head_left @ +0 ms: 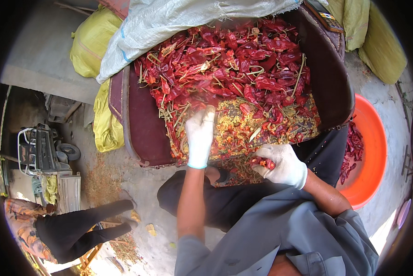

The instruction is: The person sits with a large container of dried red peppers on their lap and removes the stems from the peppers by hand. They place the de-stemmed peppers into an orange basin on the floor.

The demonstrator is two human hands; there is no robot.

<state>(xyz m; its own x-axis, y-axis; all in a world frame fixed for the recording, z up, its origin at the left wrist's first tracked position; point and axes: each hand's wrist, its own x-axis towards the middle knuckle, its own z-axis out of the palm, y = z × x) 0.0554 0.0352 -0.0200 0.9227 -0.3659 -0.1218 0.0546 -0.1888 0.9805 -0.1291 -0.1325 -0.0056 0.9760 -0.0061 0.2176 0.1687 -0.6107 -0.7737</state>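
Observation:
Dried red chili peppers (pixel 234 65) with stems fill the far part of an open maroon case (pixel 144 127) before me. Yellow chili seeds (pixel 230 124) and broken bits cover its near part. My left hand (pixel 200 134), in a white glove, reaches into the case at the edge of the seeds; whether its fingers hold anything is hidden. My right hand (pixel 278 164), gloved too, is closed around red chili pieces (pixel 263 163) just over the case's near edge. A white woven sack (pixel 151 27) lies over the far left of the case.
An orange basin (pixel 372 165) holding dried chilies stands at the right. A phone (pixel 325 15) lies on the case's far right rim. Yellow sacks (pixel 94 45) surround the case. Another person (pixel 82 224) is at the lower left, near a parked vehicle (pixel 44 148). Chili debris (pixel 103 179) litters the floor.

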